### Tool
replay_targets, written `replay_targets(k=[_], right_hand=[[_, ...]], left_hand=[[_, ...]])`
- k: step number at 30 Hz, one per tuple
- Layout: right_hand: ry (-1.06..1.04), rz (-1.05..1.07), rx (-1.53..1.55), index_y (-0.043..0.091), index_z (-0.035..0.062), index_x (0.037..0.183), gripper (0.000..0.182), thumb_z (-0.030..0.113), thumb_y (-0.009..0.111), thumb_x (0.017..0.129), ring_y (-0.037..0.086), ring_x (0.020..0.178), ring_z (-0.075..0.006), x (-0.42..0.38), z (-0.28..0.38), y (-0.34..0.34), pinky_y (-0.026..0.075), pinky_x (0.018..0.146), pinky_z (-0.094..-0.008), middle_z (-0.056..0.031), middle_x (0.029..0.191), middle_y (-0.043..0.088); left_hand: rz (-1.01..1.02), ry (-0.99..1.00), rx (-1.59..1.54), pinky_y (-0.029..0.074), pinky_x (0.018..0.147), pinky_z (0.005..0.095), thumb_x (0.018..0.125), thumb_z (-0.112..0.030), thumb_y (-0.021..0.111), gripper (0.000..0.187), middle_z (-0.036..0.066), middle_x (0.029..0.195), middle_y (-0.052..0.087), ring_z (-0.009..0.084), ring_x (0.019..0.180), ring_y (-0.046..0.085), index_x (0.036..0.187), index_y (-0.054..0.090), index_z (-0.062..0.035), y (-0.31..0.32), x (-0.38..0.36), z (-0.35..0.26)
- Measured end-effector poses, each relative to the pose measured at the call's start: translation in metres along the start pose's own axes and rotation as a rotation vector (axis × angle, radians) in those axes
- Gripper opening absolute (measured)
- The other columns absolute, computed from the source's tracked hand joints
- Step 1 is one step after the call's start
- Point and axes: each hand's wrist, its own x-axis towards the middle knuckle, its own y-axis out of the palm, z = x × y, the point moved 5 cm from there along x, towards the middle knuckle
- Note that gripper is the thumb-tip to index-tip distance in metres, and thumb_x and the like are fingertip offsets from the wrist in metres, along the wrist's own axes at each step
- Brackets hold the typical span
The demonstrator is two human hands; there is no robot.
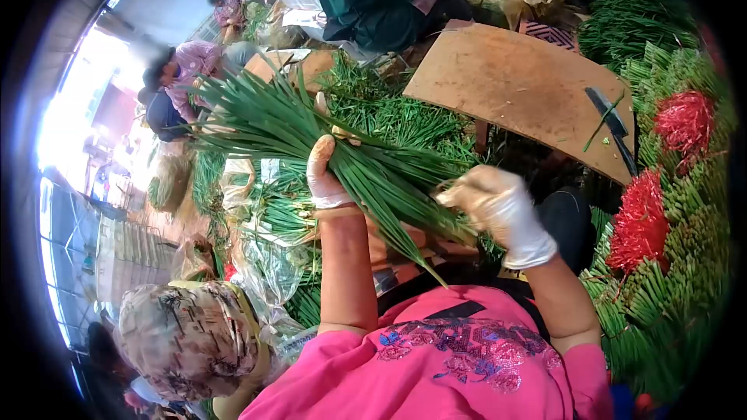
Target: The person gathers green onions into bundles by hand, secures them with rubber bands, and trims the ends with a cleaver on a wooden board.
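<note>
A large bundle of long green leaves [373, 179] lies slantwise in front of my pink shirt, its leafy tips to the upper left and its pale stem ends to the lower right. My left hand [325, 167], in a thin whitish glove, is wrapped round the middle of the bundle with the thumb up. Beside the stem ends is my right hand [494, 206], also gloved and slightly blurred. Its fingers are bent together close to the leaves; what they pinch is too small to tell.
A wooden board [513, 85] at the upper right carries a dark knife [608, 113]. Stacked green bundles [661, 264] and red ties [640, 222] line the right side. Loose greens [389, 117] lie beyond my hands. A person in a patterned head covering [191, 338] is close at lower left; others sit farther back.
</note>
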Motion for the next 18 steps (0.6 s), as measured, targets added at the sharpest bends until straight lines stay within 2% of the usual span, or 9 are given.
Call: replay_targets(k=[1, 4, 6, 8, 10, 12, 14, 16, 18], right_hand=[[-0.125, -0.080, 0.114, 0.062, 0.0020, 0.082, 0.006, 0.007, 0.065, 0.084, 0.051, 0.055, -0.0048, -0.003, 0.016, -0.020, 0.036, 0.046, -0.0175, -0.0022, 0.071, 0.062], [-0.439, -0.141, 0.514, 0.060, 0.0024, 0.085, 0.021, 0.023, 0.064, 0.086, 0.046, 0.050, -0.0079, -0.017, 0.024, -0.092, 0.034, 0.046, -0.0188, 0.0005, 0.060, 0.054], [-0.449, -0.282, -0.221, 0.064, 0.0054, 0.073, 0.022, 0.024, 0.065, 0.084, 0.048, 0.049, -0.0133, -0.013, 0.010, -0.100, 0.038, 0.049, -0.0242, -0.0004, 0.060, 0.056], [-0.542, -0.117, -0.670, 0.067, 0.0072, 0.069, 0.022, 0.023, 0.064, 0.084, 0.055, 0.051, -0.0203, -0.020, 0.012, -0.062, 0.044, 0.052, -0.0306, -0.0057, 0.065, 0.062], [-0.451, -0.143, -0.930, 0.071, 0.0086, 0.089, 0.015, 0.020, 0.063, 0.082, 0.065, 0.067, -0.0274, -0.021, 0.003, -0.037, 0.049, 0.056, -0.0367, -0.0098, 0.080, 0.068], [-0.362, -0.201, -1.145, 0.071, 0.0114, 0.093, 0.016, 0.020, 0.061, 0.083, 0.064, 0.064, -0.0273, -0.013, -0.023, -0.049, 0.049, 0.056, -0.0372, -0.0077, 0.076, 0.067], [-0.133, -0.129, -1.349, 0.070, 0.0115, 0.101, 0.023, 0.025, 0.061, 0.084, 0.062, 0.078, -0.0261, 0.000, -0.039, -0.058, 0.050, 0.068, -0.0314, -0.0063, 0.090, 0.067], [-0.462, -0.050, -1.116, 0.068, 0.0113, 0.103, 0.025, 0.026, 0.060, 0.085, 0.059, 0.094, -0.0276, 0.007, -0.052, -0.062, 0.048, 0.079, -0.0330, -0.0085, 0.104, 0.064], [-0.363, 0.017, -0.523, 0.064, 0.0067, 0.110, 0.033, 0.029, 0.063, 0.086, 0.056, 0.108, -0.0265, 0.016, -0.079, -0.061, 0.045, 0.092, -0.0351, -0.0116, 0.119, 0.058]], left_hand=[[0.000, 0.022, -0.018, 0.046, 0.082, 0.0345, 0.081, -0.014, 0.056, 0.069, -0.001, 0.086, 0.055, 0.0162, 0.081, 0.052, 0.145, 0.028, -0.0145, -0.004, 0.003, -0.002], [-0.050, 0.044, -0.034, 0.045, 0.084, 0.0376, 0.082, -0.018, 0.056, 0.066, -0.003, 0.088, 0.056, 0.0142, 0.083, 0.052, 0.144, 0.031, -0.0145, -0.037, 0.005, -0.008], [-0.056, 0.039, -0.120, 0.045, 0.085, 0.0384, 0.082, -0.018, 0.056, 0.066, -0.005, 0.088, 0.056, 0.0135, 0.083, 0.052, 0.143, 0.032, -0.0135, -0.053, 0.006, -0.003], [-0.128, 0.043, -0.176, 0.045, 0.085, 0.0381, 0.082, -0.018, 0.057, 0.066, -0.005, 0.088, 0.056, 0.0138, 0.083, 0.052, 0.143, 0.032, -0.0138, -0.050, 0.007, 0.005], [-0.147, 0.051, -0.168, 0.045, 0.086, 0.0378, 0.082, -0.019, 0.058, 0.067, -0.004, 0.089, 0.057, 0.0140, 0.082, 0.052, 0.143, 0.032, -0.0148, -0.052, 0.009, 0.010], [-0.108, 0.063, -0.096, 0.045, 0.086, 0.0377, 0.081, -0.019, 0.058, 0.068, -0.004, 0.089, 0.057, 0.0142, 0.082, 0.052, 0.144, 0.032, -0.0162, -0.057, 0.012, 0.009], [-0.120, 0.025, -0.106, 0.046, 0.086, 0.0390, 0.080, -0.015, 0.060, 0.067, -0.001, 0.088, 0.058, 0.0159, 0.078, 0.054, 0.142, 0.034, -0.0148, -0.054, 0.010, 0.009], [-0.153, 0.007, -0.125, 0.045, 0.087, 0.0373, 0.079, -0.015, 0.061, 0.070, -0.001, 0.088, 0.059, 0.0155, 0.078, 0.054, 0.142, 0.033, -0.0141, -0.057, 0.009, 0.011], [-0.041, -0.034, -0.187, 0.044, 0.092, 0.0370, 0.080, -0.017, 0.060, 0.071, -0.002, 0.091, 0.059, 0.0146, 0.080, 0.055, 0.144, 0.029, -0.0167, -0.058, 0.008, 0.020]])
